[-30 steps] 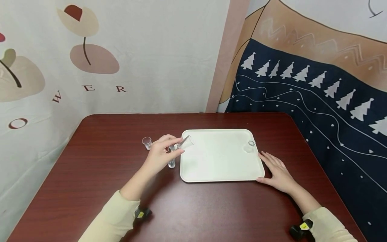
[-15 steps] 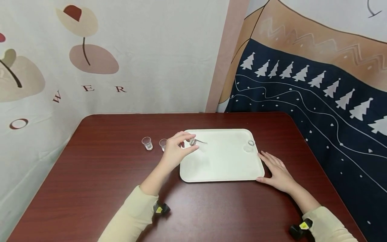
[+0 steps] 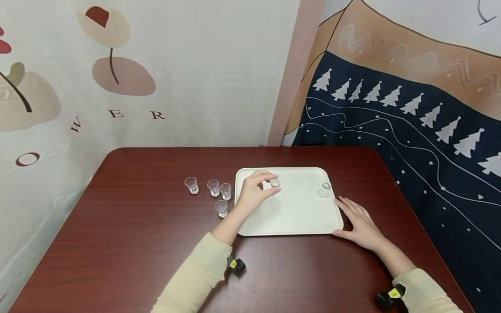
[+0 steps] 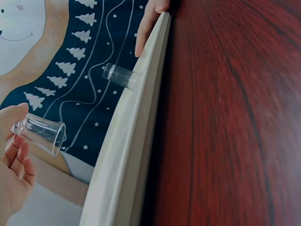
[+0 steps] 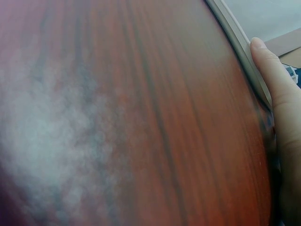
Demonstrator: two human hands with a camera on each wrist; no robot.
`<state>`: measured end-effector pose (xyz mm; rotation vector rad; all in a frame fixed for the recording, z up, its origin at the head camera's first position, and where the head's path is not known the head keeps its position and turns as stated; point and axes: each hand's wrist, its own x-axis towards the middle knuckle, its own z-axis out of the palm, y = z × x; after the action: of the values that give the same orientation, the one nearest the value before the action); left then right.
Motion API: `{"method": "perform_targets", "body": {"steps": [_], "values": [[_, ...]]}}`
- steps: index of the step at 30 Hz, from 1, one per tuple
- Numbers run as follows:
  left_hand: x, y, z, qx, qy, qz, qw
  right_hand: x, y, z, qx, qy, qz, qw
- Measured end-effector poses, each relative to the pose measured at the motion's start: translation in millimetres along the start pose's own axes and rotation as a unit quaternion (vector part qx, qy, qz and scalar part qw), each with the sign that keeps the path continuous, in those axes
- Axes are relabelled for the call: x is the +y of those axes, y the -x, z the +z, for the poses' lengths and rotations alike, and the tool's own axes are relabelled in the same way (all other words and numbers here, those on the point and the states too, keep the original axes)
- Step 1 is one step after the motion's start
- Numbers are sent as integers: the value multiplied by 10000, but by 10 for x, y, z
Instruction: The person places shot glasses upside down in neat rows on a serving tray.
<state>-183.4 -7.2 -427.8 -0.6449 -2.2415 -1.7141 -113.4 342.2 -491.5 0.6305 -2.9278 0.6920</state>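
Presently at the placing step, by my judgement: one small clear glass in hand above the tray, not yet set down. The left hand (image 3: 252, 192) pinches the held glass (image 4: 43, 134) near its narrow base, thumb on one side and fingers on the other. Orientation: inverted, wide mouth facing down. Position: over the far part of the white tray (image 3: 289, 217), left of its middle; in the left wrist view a gap shows between mouth and tray, so no contact. The right hand (image 3: 358, 224) lies along the tray's right edge with fingers extended and spread, grasping no glass; the thumb meets the rim near the close right corner, perhaps steadying it. The tray glass (image 3: 322, 193) stands near the right edge, also mouth down as far as its outline tells. Remaining on the table (image 3: 297, 274), left of the tray, four upright: the leftmost glass (image 3: 192, 186), somewhat apart; the second glass (image 3: 213, 188) and third glass (image 3: 225, 191), side by side; the nearest glass (image 3: 221, 209), closest to the person. Next move, in my estimate, calls for carrying on toward the tray glass, lowering with the mouth level, then releasing gently; a tilted rim could tip the glass over.
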Motion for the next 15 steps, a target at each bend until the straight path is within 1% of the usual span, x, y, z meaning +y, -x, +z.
{"method": "perform_targets", "body": {"steps": [6,9,15], "values": [[-44,-80,196,-235,-28,-429,9988,7,-4,1,-19,-6,12,10000],[-56,-122,304,-334,9,-562,9979,-2,-2,-10,-18,-21,13,10000],[-50,-180,514,-522,102,-719,9960,-1,7,-15,-13,-40,-1,10000]]}}
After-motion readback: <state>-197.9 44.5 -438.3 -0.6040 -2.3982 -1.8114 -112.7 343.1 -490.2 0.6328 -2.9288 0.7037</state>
